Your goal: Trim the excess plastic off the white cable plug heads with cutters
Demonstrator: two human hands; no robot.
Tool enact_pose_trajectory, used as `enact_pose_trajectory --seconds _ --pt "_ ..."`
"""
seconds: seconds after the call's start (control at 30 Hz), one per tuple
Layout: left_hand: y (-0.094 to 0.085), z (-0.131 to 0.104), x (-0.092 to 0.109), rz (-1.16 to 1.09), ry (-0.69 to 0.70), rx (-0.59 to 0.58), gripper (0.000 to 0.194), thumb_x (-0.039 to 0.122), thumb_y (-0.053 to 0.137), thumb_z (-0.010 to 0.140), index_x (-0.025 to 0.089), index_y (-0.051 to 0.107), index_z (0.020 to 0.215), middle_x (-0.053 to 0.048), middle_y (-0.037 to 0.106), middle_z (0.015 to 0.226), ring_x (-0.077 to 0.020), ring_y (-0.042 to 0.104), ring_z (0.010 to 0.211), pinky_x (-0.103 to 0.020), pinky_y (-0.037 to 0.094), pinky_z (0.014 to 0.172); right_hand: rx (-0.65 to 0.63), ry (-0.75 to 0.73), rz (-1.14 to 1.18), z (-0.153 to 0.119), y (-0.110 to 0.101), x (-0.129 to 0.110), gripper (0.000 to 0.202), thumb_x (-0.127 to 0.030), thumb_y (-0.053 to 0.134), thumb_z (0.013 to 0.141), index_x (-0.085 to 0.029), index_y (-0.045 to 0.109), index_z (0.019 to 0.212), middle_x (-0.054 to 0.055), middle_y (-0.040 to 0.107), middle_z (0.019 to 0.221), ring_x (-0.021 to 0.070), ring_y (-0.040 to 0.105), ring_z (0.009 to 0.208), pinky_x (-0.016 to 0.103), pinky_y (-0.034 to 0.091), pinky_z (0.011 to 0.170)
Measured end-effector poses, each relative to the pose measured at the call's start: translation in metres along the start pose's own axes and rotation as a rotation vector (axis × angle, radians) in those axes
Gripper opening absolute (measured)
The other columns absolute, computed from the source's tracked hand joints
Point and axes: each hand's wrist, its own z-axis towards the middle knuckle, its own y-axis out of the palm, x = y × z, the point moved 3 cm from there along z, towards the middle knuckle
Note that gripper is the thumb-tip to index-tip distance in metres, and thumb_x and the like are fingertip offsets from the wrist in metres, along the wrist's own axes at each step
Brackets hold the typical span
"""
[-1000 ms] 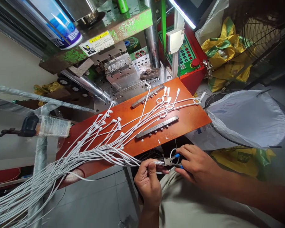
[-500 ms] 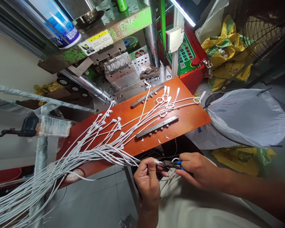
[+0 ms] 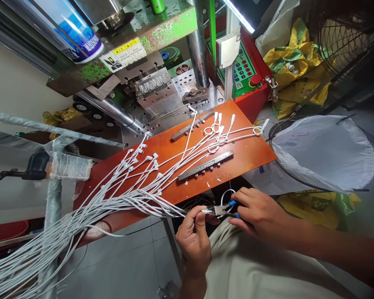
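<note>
My left hand (image 3: 195, 238) pinches the white end of a cable (image 3: 206, 211) between thumb and forefinger, below the front edge of the orange board. My right hand (image 3: 257, 211) is closed around the blue handles of a pair of pliers (image 3: 220, 210). The pliers' jaws are at the white cable end beside my left fingertips; whether they bite on it I cannot tell. A loop of white cable (image 3: 227, 193) curves up behind the pliers. On the board a bundle of white cables (image 3: 121, 203) with moulded ends runs off to the lower left.
Two metal mould bars (image 3: 205, 167) and small white scraps lie on the orange board (image 3: 246, 160). Behind it stands a press (image 3: 152, 89) with a red control box (image 3: 252, 97). A white-lined bin (image 3: 327, 153) is at right, a clamp (image 3: 37, 165) at left.
The pliers' handles have spread wider apart, and the tool has turned slightly. My right hand has risen a little. My left hand keeps its pinch in nearly the same place.
</note>
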Motion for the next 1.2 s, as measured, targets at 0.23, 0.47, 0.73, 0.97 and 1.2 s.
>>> enact_pose_trajectory --seconds 0.23,0.47,0.73,0.97,1.2 --pt "-0.004 0.001 0.006 0.118 0.086 0.001 0.019 0.032 0.069 0.109 0.019 0.083 0.110 -0.002 0.083 0.080 -0.0200 0.081 0.065 -0.028 0.063 0.069 -0.012 0.009 0.038 0.005 0.003 -0.002 0.044 -0.038 0.059 0.115 -0.020 0.066 0.076 0.008 0.066 0.091 0.0221 0.050 0.080 0.036 0.036 0.071" --pt "-0.003 0.001 0.006 0.150 0.108 0.026 0.024 0.037 0.071 0.107 0.018 0.085 0.109 -0.005 0.085 0.084 -0.0218 0.081 0.067 -0.030 0.065 0.069 -0.033 0.020 0.038 0.001 0.004 -0.004 0.049 -0.043 0.053 0.118 -0.020 0.067 0.077 0.006 0.064 0.084 0.0204 0.050 0.074 0.036 0.035 0.066" --pt "-0.002 0.005 0.007 0.167 0.084 0.071 0.027 0.041 0.071 0.107 0.017 0.083 0.107 -0.005 0.083 0.081 -0.0222 0.080 0.062 -0.031 0.065 0.066 0.044 0.030 -0.031 0.002 0.004 -0.010 0.034 -0.039 0.068 0.110 -0.020 0.069 0.082 0.013 0.072 0.108 0.0253 0.057 0.090 0.038 0.042 0.076" --pt "-0.003 0.002 0.007 0.203 0.107 0.097 0.025 0.040 0.071 0.107 0.018 0.085 0.105 -0.006 0.085 0.087 -0.0216 0.081 0.067 -0.030 0.066 0.069 0.061 0.050 0.006 0.003 0.006 -0.012 0.036 -0.037 0.062 0.113 -0.019 0.067 0.082 0.012 0.071 0.104 0.0247 0.055 0.089 0.038 0.041 0.076" --pt "0.001 0.005 0.009 0.050 0.001 0.005 0.030 0.047 0.074 0.105 0.018 0.083 0.103 -0.002 0.079 0.073 -0.0201 0.075 0.058 -0.029 0.062 0.061 -0.020 0.065 0.081 -0.002 0.009 -0.007 0.042 -0.038 0.057 0.115 -0.019 0.068 0.079 0.008 0.065 0.090 0.0212 0.054 0.080 0.034 0.040 0.071"
